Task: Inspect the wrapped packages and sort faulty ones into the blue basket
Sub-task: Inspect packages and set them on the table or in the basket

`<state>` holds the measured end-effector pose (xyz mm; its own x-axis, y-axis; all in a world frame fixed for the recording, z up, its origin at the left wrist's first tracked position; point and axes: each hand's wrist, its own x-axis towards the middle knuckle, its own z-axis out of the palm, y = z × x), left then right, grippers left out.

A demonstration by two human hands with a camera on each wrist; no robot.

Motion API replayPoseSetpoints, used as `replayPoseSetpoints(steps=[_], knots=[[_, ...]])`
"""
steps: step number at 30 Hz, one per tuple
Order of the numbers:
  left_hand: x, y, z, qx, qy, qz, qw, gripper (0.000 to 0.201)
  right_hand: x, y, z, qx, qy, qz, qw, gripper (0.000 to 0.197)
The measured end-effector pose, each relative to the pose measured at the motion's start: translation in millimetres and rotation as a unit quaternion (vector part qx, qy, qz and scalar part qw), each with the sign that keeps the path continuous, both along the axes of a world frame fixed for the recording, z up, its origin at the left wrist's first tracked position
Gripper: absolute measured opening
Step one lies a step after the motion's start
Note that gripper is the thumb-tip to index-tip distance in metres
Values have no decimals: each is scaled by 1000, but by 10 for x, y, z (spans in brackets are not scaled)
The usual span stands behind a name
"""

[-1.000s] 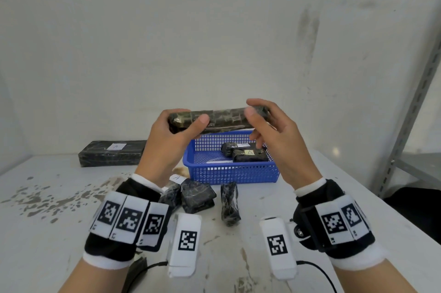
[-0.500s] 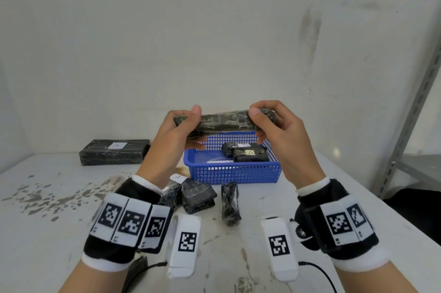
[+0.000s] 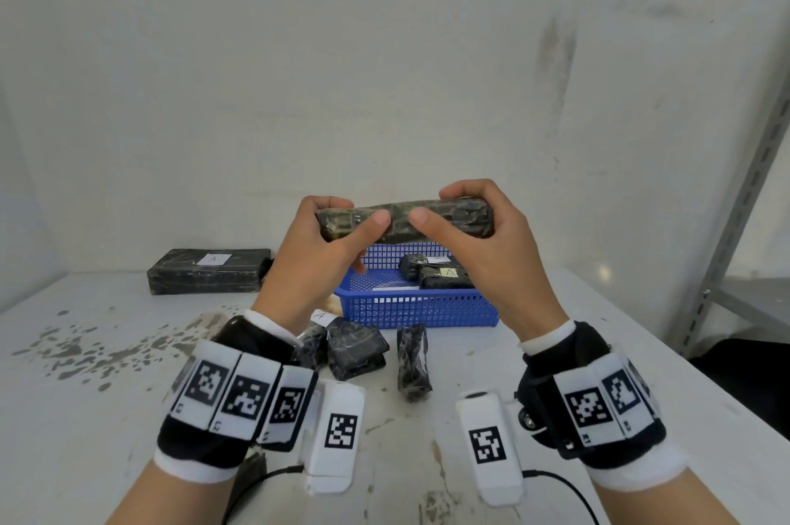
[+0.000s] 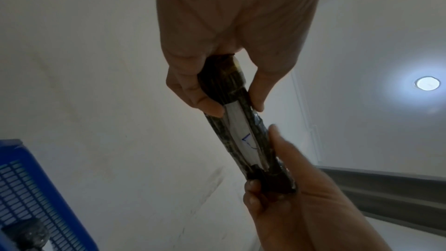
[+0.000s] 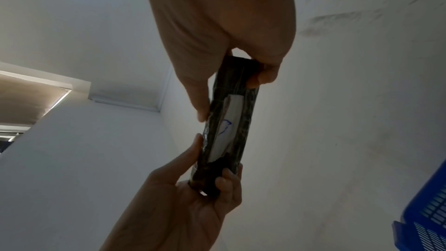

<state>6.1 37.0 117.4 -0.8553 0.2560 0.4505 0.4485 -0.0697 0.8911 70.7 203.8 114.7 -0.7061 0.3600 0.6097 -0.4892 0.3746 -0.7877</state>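
The left hand (image 3: 316, 251) and right hand (image 3: 491, 251) each grasp one end of a long dark wrapped package (image 3: 406, 219), held level above the blue basket (image 3: 417, 306). Its far-side white label (image 4: 241, 136) bears a blue mark, perhaps a letter.

Evenly lit head view, dim backlit wrist views, glaring ceiling lamp (image 4: 427, 83)

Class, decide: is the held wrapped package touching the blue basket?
Apart. The left wrist view shows the package raised in both hands, white wall between it and the basket.
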Motion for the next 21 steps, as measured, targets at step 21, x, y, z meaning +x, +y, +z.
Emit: replayPoseSetpoints(steps=[21], knots=[[32, -2, -5, 92, -80, -68, 990, 40, 127, 163, 53, -57, -11, 33, 998, 48]])
